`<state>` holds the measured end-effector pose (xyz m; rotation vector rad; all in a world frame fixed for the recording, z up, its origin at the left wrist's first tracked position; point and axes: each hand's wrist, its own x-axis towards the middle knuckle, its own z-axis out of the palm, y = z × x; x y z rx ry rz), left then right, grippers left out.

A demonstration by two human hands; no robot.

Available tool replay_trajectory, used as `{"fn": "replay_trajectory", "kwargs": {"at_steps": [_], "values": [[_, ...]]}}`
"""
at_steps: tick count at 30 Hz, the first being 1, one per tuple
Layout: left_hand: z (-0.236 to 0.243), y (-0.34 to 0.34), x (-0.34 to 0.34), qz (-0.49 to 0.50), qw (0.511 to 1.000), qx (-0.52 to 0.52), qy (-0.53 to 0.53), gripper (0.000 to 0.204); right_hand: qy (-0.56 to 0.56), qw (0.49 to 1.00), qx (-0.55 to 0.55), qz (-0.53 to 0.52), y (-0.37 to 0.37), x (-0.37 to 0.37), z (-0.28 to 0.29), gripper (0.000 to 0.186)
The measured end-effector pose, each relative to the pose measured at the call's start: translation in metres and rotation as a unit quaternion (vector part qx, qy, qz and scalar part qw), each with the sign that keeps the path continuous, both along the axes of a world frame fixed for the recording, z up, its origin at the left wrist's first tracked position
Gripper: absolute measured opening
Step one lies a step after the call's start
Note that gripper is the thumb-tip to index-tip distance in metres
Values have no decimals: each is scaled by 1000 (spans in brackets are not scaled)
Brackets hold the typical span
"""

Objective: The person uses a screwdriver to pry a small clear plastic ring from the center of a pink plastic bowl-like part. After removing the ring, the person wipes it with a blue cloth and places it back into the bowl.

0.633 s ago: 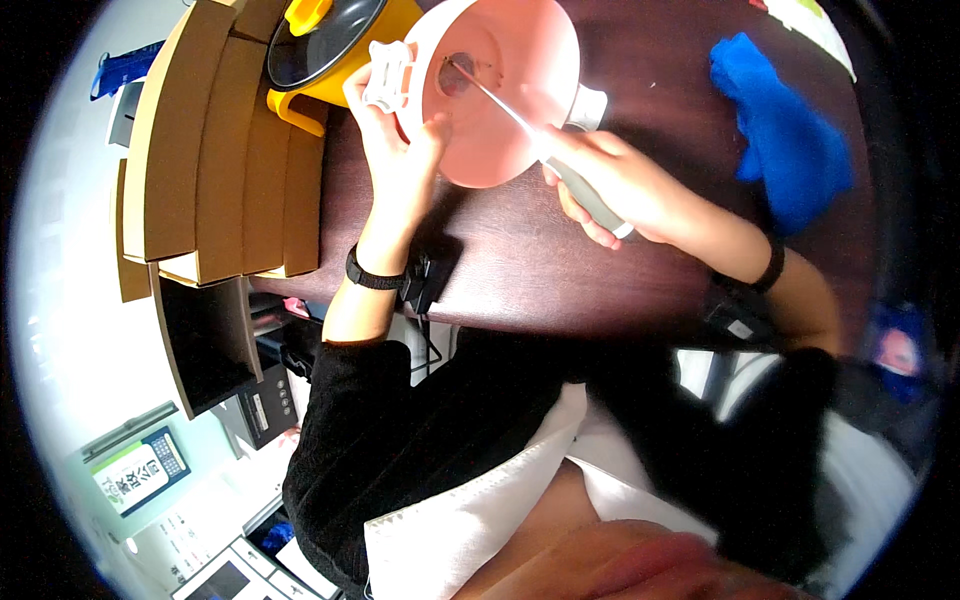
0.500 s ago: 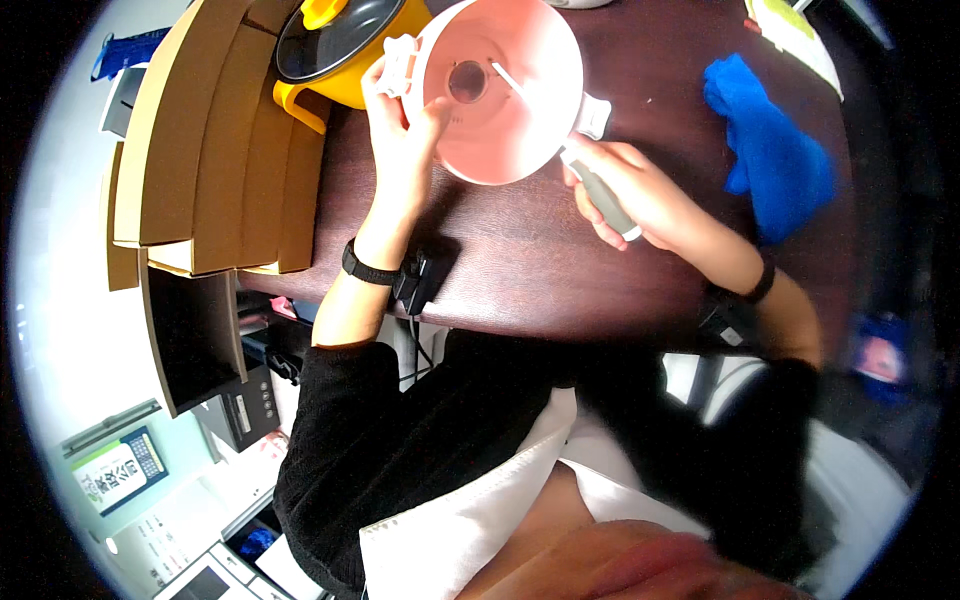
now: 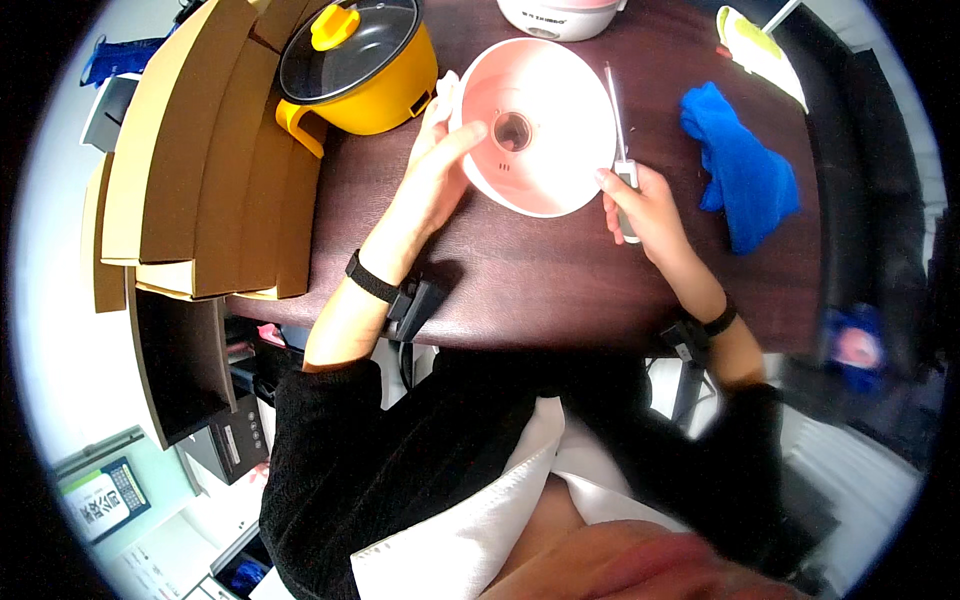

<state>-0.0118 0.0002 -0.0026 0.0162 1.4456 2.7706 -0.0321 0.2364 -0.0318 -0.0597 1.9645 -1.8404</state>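
Currently, one pink bowl point(image 3: 565, 150) is located over the middle of the far half of the brown table point(image 3: 520, 270), its mouth turned toward the viewer. Its floor has one round opening point(image 3: 512, 131). Whether the bowl touches the tabletop cannot be determined.

Two hands are at work. The left hand point(image 3: 440, 172) grasps the bowl's left wall, thumb inside the rim, remaining fingers outside. The right hand point(image 3: 648, 212) is closed around the grey-and-white handle of one screwdriver point(image 3: 627, 172); the metal shaft points away from the person, outside the bowl and just beside its right rim. The right thumb tip lies at that rim; contact cannot be confirmed.

Each wrist carries one black band: left point(image 3: 372, 278), right point(image 3: 722, 318).

Clearances: to the left, one yellow pot point(image 3: 375, 100) with one lid point(image 3: 365, 52) stands near the left fingers, leaving a narrow gap. Beyond the bowl, one white appliance point(image 3: 565, 20) is near the far rim. To the right, a strip of tabletop separates the screwdriver from one blue cloth point(image 3: 740, 170). The widest free area lies between the bowl and the curved near edge. Brown cardboard point(image 3: 220, 150) bounds the left side.
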Motion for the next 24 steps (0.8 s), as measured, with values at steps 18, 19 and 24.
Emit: {"fn": "replay_trajectory", "kwargs": {"at_steps": [18,19,24], "values": [[-7,-29,-7,-117,985,-36,-123,53,176,983,33,-48,9,-6,-7,12],[-7,-27,-3,-109,986,-48,-119,53,183,981,41,-41,10,-5,-6,12],[-4,-18,1,-87,991,-64,-75,55,183,977,107,-24,14,-5,10,16]]}}
